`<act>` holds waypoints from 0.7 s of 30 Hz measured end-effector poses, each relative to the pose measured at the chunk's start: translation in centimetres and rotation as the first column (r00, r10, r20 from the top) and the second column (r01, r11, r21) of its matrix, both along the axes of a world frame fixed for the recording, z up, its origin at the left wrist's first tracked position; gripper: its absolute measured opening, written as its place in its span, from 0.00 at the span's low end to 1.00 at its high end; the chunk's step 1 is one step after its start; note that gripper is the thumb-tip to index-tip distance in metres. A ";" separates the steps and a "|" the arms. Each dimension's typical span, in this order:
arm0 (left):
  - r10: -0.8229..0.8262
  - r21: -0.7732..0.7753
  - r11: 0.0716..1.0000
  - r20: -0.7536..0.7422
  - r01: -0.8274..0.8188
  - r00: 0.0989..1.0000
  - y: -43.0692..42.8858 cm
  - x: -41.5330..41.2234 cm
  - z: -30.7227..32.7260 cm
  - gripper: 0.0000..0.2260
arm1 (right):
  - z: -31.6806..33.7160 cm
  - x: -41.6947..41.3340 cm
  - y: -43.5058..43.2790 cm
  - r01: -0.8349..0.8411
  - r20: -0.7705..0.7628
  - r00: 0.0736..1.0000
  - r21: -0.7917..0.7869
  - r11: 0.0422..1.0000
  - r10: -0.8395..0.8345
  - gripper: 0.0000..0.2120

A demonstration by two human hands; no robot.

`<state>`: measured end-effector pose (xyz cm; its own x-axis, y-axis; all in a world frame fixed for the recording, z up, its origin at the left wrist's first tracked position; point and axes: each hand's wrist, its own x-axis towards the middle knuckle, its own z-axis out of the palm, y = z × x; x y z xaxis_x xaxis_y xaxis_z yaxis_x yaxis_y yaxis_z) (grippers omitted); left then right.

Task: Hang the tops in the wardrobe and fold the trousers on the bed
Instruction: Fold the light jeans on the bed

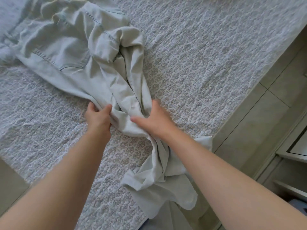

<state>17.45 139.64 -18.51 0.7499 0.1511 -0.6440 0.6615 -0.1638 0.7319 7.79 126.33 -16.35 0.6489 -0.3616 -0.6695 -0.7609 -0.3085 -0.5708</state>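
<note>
We've the pale blue denim trousers point(69, 52) on the patterned quilted bed point(207, 55), long axis diag.: waist upper left of frame, hems lower centre. Our left hand point(98, 116) pinches a leg edge, right hand point(154, 120) clutches bunched leg beside it; both mid-length, equally near.

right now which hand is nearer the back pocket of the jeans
The left hand, gripping the jeans below the back pocket; the right hand holds the bunched leg farther off.

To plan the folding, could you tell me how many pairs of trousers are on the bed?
1: pale jeans lie crumpled across the bed, leg ends trailing over its near edge. Bluish fabric at far left may be another garment.
</note>
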 end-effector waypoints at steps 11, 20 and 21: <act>-0.016 -0.053 0.999 -0.170 0.008 0.985 -0.1 -6.7 0.2 0.07 | 1.5 -6.0 -2.0 0.091 0.066 0.994 -0.046 0.995 -0.088 0.08; 0.222 -0.233 0.925 -0.306 -0.299 0.926 -0.8 -5.3 1.3 0.19 | 4.5 -13.0 -4.0 0.137 0.125 0.982 0.058 0.989 -0.144 0.07; 0.240 -0.239 0.919 -0.293 -0.314 0.925 -0.9 -4.4 1.7 0.20 | 4.7 -13.8 -4.4 0.152 0.120 0.980 0.054 0.987 -0.157 0.07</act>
